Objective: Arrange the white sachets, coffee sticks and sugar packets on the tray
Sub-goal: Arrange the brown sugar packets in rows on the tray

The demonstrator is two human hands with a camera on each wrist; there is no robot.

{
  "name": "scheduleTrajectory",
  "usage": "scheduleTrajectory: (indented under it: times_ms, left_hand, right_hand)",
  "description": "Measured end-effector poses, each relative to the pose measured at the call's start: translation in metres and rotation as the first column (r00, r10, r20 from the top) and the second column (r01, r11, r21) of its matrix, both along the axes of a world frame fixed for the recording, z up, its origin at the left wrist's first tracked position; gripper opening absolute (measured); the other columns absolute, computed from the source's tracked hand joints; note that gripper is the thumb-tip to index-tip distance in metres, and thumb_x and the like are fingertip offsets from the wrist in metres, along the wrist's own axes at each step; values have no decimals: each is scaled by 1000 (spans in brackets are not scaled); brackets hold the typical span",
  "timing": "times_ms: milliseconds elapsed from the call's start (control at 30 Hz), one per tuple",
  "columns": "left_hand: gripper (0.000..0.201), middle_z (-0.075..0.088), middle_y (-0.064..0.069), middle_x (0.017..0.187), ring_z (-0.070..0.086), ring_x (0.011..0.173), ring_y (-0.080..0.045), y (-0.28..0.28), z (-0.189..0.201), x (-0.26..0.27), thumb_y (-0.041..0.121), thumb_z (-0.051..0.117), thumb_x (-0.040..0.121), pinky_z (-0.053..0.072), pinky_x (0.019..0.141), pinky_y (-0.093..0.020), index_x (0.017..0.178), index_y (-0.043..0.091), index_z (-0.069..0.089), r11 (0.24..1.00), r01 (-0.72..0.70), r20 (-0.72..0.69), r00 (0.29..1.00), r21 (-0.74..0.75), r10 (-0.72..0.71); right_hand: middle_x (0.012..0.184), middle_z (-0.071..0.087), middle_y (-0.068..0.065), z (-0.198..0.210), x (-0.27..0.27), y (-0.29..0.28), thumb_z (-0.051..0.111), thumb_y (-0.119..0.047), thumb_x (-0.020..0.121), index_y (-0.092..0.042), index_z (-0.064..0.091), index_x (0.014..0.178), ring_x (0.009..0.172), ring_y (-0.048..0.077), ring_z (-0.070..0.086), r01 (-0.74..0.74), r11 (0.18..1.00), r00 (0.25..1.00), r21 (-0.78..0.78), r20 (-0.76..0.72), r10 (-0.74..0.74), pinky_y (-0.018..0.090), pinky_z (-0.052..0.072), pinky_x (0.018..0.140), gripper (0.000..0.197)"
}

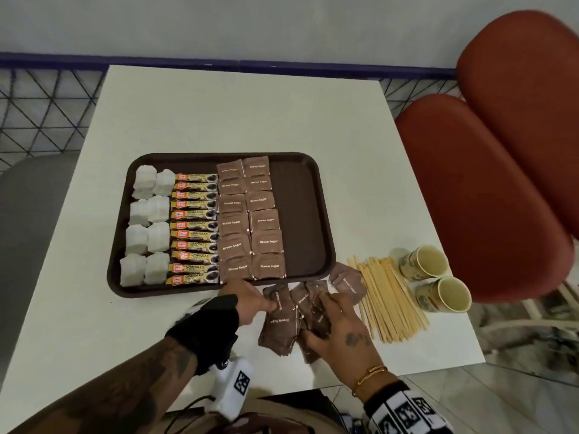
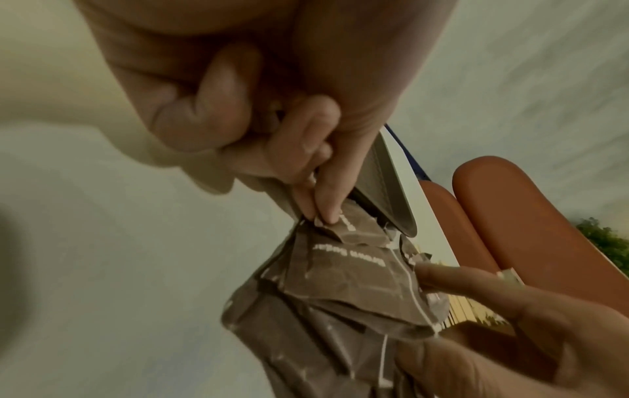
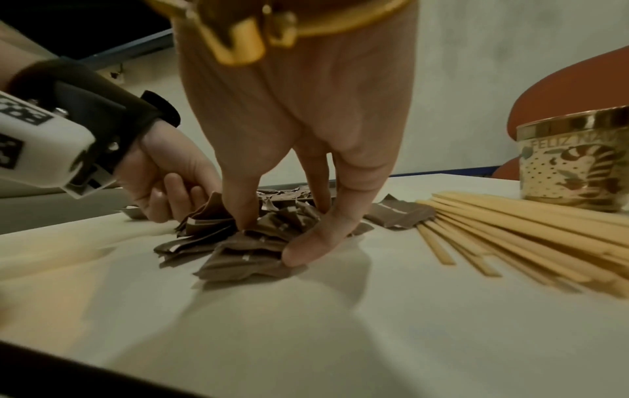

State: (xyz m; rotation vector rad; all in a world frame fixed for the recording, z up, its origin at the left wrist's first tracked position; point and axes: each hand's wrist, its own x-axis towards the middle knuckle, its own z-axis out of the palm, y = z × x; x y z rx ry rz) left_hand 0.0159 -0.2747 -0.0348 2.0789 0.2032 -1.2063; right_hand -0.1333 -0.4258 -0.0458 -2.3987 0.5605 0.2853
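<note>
The brown tray (image 1: 300, 214) carries white sachets (image 1: 147, 227) at its left, a column of coffee sticks (image 1: 194, 228) and two columns of brown sugar packets (image 1: 250, 220); its right third is bare. A loose pile of brown sugar packets (image 1: 282, 324) lies on the table just in front of the tray. My left hand (image 1: 271, 305) pinches the corner of one packet (image 2: 350, 269) in that pile, with its fingertips (image 2: 323, 215) against the tray's rim. My right hand (image 1: 319, 321) spans the pile (image 3: 238, 255), fingers pressing down and thumb closing on its near side.
Wooden stirrers (image 1: 388, 296) fan out on the table right of the pile. Two paper cups (image 1: 423, 263) lie on their sides beyond them, near the table's right edge. Red padded chairs (image 1: 488, 195) stand close to that edge.
</note>
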Motion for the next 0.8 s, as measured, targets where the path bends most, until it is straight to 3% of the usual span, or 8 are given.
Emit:
scheduleTrajectory:
  times_ms: [167, 233, 400, 467, 533, 633, 733, 800]
  left_hand:
    - [17, 57, 0, 52, 51, 47, -15, 22, 3, 5, 23, 80, 65, 33, 44, -18, 70, 10, 70, 999, 19, -28, 999, -29, -20]
    - [10, 62, 2, 56, 57, 48, -13, 33, 5, 7, 18, 75, 70, 33, 43, -16, 68, 12, 66, 998, 12, -25, 1000, -66, -14]
    - [10, 71, -10, 74, 69, 69, -20, 54, 21, 12, 4, 61, 84, 53, 59, -29, 76, 6, 57, 970, -75, -90, 994, -229, 56]
    - [3, 74, -15, 93, 72, 81, -29, 58, 25, 13, -1, 54, 87, 59, 67, -41, 86, -3, 56, 916, -199, -180, 973, -348, 143]
    - [19, 71, -21, 109, 71, 95, -40, 60, 30, 13, -3, 50, 85, 59, 72, -48, 102, -8, 56, 821, -329, -311, 930, -467, 196]
    - [31, 69, -27, 106, 71, 92, -36, 57, 32, 15, -9, 41, 83, 59, 75, -50, 109, -5, 56, 731, -417, -370, 898, -541, 239]
    - [30, 60, -17, 85, 59, 70, -20, 51, 33, 17, -16, 43, 78, 56, 76, -43, 96, 4, 55, 705, -432, -334, 899, -563, 284]
    - [45, 52, -12, 88, 52, 72, -19, 48, 31, 18, -18, 48, 73, 54, 75, -43, 103, 14, 55, 703, -428, -316, 902, -568, 294]
  right_hand:
    - [135, 42, -7, -2, 3, 11, 69, -42, 83, -22, 46, 138, 111, 13, 56, -75, 997, 997, -21, 0, 75, 19, 46, 98, 62]
    - [131, 45, -7, -3, 5, 15, 68, -40, 83, -21, 48, 136, 109, 13, 57, -84, 996, 996, -37, 8, 84, 19, 47, 95, 59]
    - [118, 57, -2, -4, 10, 14, 68, -28, 81, -20, 57, 125, 95, 17, 62, -93, 989, 994, -114, 42, 99, 23, 52, 82, 46]
    - [115, 61, 0, -3, 10, 11, 68, -21, 82, -19, 59, 125, 95, 19, 63, -90, 988, 995, -123, 35, 95, 22, 51, 81, 44]
    - [106, 66, 1, 0, 11, 7, 68, -17, 82, -18, 64, 121, 88, 17, 64, -73, 991, 995, -113, 66, 80, 14, 45, 75, 39]
    - [81, 67, -3, 9, 14, -3, 69, -13, 82, -15, 71, 103, 67, 6, 59, 0, 998, 994, -55, 109, 6, 4, 41, 61, 21]
    - [75, 65, -12, 16, 14, -15, 70, -12, 82, -15, 73, 99, 65, 6, 65, 52, 998, 992, 28, 118, -55, 19, 57, 59, 17]
    - [76, 65, -18, 23, 15, -19, 71, -12, 80, -21, 73, 98, 73, 9, 66, 78, 991, 983, 111, 157, -95, 28, 60, 61, 20]
